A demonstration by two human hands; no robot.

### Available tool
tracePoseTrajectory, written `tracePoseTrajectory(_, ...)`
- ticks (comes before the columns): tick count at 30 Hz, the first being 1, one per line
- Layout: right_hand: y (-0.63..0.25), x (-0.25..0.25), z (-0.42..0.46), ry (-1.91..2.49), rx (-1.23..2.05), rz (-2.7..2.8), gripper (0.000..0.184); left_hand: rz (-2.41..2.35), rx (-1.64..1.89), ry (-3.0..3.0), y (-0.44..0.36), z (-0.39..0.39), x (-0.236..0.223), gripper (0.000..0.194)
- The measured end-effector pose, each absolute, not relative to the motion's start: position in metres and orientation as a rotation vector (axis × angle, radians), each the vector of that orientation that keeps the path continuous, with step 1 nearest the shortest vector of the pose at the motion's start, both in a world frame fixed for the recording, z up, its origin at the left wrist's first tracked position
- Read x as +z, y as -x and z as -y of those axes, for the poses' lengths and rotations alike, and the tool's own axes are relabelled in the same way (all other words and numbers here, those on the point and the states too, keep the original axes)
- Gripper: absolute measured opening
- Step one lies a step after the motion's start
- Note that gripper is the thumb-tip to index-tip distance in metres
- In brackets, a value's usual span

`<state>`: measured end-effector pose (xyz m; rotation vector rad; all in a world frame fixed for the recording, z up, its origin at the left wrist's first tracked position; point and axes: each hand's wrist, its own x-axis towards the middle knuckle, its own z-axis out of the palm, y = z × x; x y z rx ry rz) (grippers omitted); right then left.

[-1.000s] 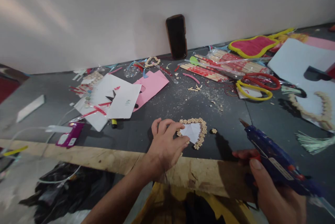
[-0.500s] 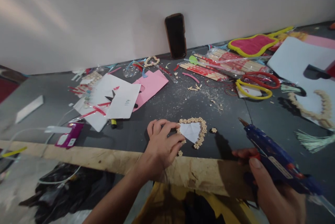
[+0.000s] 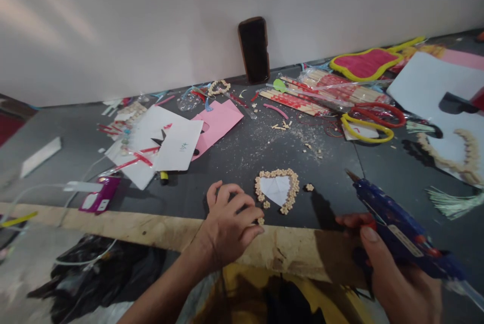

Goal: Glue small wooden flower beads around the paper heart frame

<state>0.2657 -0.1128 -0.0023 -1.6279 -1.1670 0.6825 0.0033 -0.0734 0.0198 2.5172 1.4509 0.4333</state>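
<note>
The right grip is wrapped around a blue glue gun, its handle mostly hidden by the hand and the glue stick at its rear cut off by the frame. A small flower piece sits at the fingertips of the left grip; whether it is pinched cannot be told. Just beyond and right of that grip lies a heart-shaped ring, pale flowers edging creased white paper, gapped along its lower side.
</note>
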Motion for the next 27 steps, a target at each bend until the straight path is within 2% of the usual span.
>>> tracePoseTrajectory(3, -0.266, -0.002, 0.113, 1.635, 0.686, 1.182, 0.022, -1.454, 0.361, -2.527, -0.004, 0.080, 0.016, 0.008)
tracePoseTrajectory(13, -0.268, -0.004, 0.113, 1.603, 0.709, 1.177, 0.018, -1.499, 0.653, -2.426, -0.030, 0.075, 0.009, 0.009)
tracePoseTrajectory(20, -0.267, -0.004, 0.116, 1.622, 0.702, 1.173, 0.019, -1.515, 0.688, -2.446, -0.030, 0.072, 0.002, 0.005)
tracePoseTrajectory(27, -0.269, -0.006, 0.115, 1.615, 0.712, 1.186, 0.020, -1.514, 0.587, -2.450, -0.030, 0.072, -0.001, 0.009)
